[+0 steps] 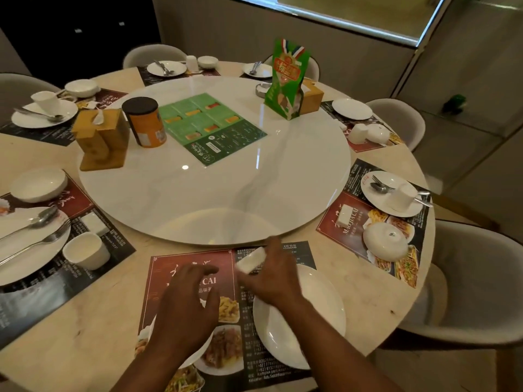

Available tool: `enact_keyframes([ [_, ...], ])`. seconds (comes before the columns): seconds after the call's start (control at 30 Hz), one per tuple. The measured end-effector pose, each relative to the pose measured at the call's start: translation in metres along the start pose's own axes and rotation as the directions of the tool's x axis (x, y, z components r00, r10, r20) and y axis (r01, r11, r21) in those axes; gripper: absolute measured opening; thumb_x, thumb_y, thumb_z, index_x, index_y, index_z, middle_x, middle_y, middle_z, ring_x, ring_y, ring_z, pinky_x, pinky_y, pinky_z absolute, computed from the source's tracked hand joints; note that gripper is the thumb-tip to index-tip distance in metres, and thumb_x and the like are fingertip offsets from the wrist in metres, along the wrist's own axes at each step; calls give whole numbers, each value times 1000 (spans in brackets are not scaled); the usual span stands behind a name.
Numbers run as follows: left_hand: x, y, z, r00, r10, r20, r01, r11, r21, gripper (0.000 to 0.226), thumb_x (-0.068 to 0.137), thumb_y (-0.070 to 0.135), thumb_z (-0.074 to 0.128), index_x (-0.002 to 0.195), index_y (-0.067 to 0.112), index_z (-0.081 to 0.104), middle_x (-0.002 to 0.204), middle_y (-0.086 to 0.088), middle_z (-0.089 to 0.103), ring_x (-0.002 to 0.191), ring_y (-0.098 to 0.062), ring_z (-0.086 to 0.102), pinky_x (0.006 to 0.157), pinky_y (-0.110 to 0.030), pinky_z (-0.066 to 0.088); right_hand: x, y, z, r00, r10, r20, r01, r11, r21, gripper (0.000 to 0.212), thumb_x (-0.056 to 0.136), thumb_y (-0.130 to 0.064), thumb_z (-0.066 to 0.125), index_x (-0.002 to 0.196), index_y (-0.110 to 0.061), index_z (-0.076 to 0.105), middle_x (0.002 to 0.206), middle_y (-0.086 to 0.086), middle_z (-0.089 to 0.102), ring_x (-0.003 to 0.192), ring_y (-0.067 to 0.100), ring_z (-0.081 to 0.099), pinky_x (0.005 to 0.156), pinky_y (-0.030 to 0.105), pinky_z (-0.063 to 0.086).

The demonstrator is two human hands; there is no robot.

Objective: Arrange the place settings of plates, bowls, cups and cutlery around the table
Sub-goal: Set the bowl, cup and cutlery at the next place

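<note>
In front of me lies a printed placemat (192, 264) with a white plate (317, 321) on its right half. My right hand (271, 275) is above the plate's far left edge and grips a small white rectangular packet (250, 261). My left hand (186, 301) hovers over the placemat's left half with fingers spread, holding nothing. Part of a white dish (198, 355) shows under my left wrist. Other settings with plates, bowls, cups and cutlery ring the round table (99, 321).
A white turntable (226, 188) fills the table's middle, carrying a green menu (212, 125), an orange canister (145, 123), a wooden holder (100, 137) and a green standing card (287, 80). Grey chairs (481, 284) surround the table.
</note>
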State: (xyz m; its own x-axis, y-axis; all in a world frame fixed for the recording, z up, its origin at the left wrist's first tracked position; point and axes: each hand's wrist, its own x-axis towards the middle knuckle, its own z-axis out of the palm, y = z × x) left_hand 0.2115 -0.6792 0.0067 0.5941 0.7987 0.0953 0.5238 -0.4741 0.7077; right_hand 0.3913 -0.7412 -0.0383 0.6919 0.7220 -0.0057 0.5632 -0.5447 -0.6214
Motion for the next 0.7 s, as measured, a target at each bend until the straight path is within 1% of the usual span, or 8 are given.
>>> enact_keyframes([
  [0.03, 2, -1, 2, 1000, -2, 3, 2, 1000, 0, 33, 83, 12, 71, 113, 26, 65, 112, 15, 59, 102, -4, 53, 88, -24, 39, 11, 4, -8, 996, 59, -65, -59, 998, 6, 87, 49, -74, 72, 113, -23, 40, 97, -3, 63, 90, 21, 61, 76, 36, 53],
  [0.1, 5, -1, 5, 1000, -17, 11, 17, 1000, -1, 35, 82, 11, 71, 114, 26, 65, 113, 14, 59, 104, -6, 54, 90, -25, 41, 30, 13, -23, 977, 154, -147, -163, 985, -51, 88, 47, -75, 69, 109, -20, 40, 95, 1, 65, 92, 27, 62, 84, 38, 51],
  [0.23, 9, 2, 10, 999, -37, 26, 37, 999, 13, 37, 83, 12, 71, 116, 26, 64, 112, 16, 56, 103, -7, 53, 88, -24, 39, 45, 29, -30, 954, 231, -193, -259, 957, -133, 88, 50, -72, 69, 110, -16, 39, 97, 3, 65, 96, 29, 62, 99, 44, 43],
  [0.37, 15, -1, 13, 998, -42, 40, 40, 999, 31, 39, 84, 14, 70, 120, 26, 63, 117, 14, 58, 105, -5, 52, 88, -23, 40, 48, 36, -16, 948, 235, -214, -272, 948, -167, 93, 51, -74, 68, 115, -13, 41, 102, 3, 65, 102, 27, 60, 109, 47, 33],
  [0.4, 16, -2, 13, 998, -33, 45, 31, 999, 37, 39, 84, 14, 70, 120, 26, 62, 117, 13, 58, 105, -5, 52, 87, -20, 39, 49, 38, -13, 949, 234, -210, -273, 944, -184, 95, 51, -75, 67, 117, -12, 41, 104, 4, 66, 103, 27, 61, 111, 47, 32],
  [0.5, 19, -4, 16, 998, -12, 67, 8, 999, 53, 40, 84, 12, 70, 120, 26, 62, 115, 14, 57, 101, -3, 51, 79, -4, 33, 49, 43, -4, 954, 237, -185, -278, 930, -241, 104, 52, -79, 66, 124, -9, 40, 109, 5, 67, 109, 28, 60, 115, 47, 26],
  [0.57, 19, -5, 18, 996, -3, 87, -1, 999, 52, 41, 83, 11, 70, 120, 26, 62, 113, 16, 56, 100, -3, 52, 73, 1, 33, 49, 46, -1, 954, 235, -185, -279, 921, -271, 106, 51, -81, 65, 125, -9, 40, 111, 5, 67, 111, 27, 59, 116, 46, 25],
  [0.7, 18, -11, 20, 994, 12, 108, -18, 998, 53, 42, 82, 11, 71, 119, 28, 61, 109, 20, 53, 100, -5, 55, 74, -2, 35, 52, 48, 1, 952, 241, -189, -290, 906, -307, 104, 52, -83, 64, 121, -9, 42, 107, 5, 68, 109, 27, 60, 116, 46, 25],
])
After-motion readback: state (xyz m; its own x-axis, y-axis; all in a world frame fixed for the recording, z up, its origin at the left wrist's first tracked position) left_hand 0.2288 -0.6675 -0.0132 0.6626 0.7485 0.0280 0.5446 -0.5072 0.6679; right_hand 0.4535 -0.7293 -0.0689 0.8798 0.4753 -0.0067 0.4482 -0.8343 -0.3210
